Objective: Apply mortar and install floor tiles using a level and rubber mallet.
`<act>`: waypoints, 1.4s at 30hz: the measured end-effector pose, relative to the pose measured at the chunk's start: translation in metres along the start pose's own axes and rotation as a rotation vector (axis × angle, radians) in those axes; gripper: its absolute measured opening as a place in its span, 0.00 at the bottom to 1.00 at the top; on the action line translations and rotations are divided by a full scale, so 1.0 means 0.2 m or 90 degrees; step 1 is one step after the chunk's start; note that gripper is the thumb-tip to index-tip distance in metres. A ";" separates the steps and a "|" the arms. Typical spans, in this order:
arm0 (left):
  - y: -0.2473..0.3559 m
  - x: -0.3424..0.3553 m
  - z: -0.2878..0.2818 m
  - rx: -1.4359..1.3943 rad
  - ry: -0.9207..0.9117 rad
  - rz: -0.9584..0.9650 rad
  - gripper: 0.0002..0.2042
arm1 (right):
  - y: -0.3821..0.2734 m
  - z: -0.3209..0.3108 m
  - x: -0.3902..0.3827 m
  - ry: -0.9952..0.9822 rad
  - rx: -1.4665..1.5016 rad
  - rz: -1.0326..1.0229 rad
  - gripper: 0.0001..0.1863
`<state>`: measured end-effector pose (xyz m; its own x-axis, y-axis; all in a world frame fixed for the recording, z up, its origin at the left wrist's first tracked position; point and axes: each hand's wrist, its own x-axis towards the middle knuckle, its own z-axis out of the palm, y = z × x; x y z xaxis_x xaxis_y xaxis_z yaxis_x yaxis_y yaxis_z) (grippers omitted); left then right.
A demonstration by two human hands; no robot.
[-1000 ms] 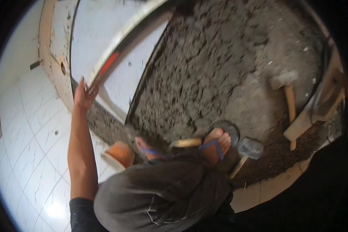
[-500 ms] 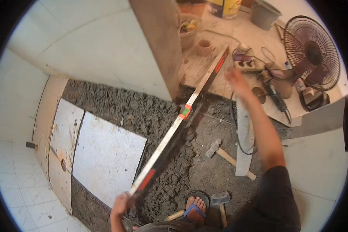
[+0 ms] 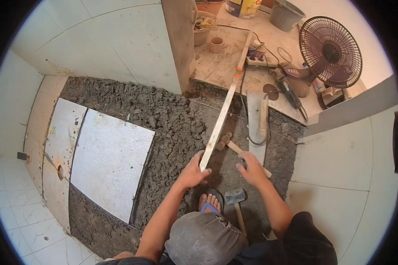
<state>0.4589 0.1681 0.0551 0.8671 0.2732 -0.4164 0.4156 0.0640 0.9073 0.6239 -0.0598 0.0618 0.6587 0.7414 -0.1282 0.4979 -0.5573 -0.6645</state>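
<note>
Silvery level point(image 3: 227, 101) points away from the hands point(image 3: 192, 174), held in the left.

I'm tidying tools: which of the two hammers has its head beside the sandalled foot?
The blocky grey-headed hammer, just right of the foot. The other hammer lies farther ahead, its handle partly hidden by the right hand.

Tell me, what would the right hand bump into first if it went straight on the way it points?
Probably the hammer's wooden handle, which lies across the way just ahead of the right hand; the hand might pass above it, as height is unclear.
</note>
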 end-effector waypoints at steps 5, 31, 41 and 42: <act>-0.02 0.13 0.18 0.004 -0.030 0.033 0.40 | 0.10 0.06 -0.22 -0.034 -0.171 0.003 0.21; 0.02 -0.41 -1.24 0.628 0.098 0.178 0.17 | -0.02 0.28 -0.87 -0.201 -0.037 0.299 0.15; -0.56 -1.22 -1.54 0.423 0.152 -0.042 0.31 | -0.76 0.09 -0.24 -0.309 -0.095 0.063 0.13; -0.60 -1.20 -1.52 0.307 0.219 -0.026 0.31 | -0.93 0.05 -0.10 -0.284 -0.114 -0.005 0.13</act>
<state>0.1169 0.3872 0.0638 0.7425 0.5800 -0.3352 0.5949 -0.3408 0.7279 0.5115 0.0330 0.1810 0.3684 0.8119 -0.4528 0.6166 -0.5779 -0.5346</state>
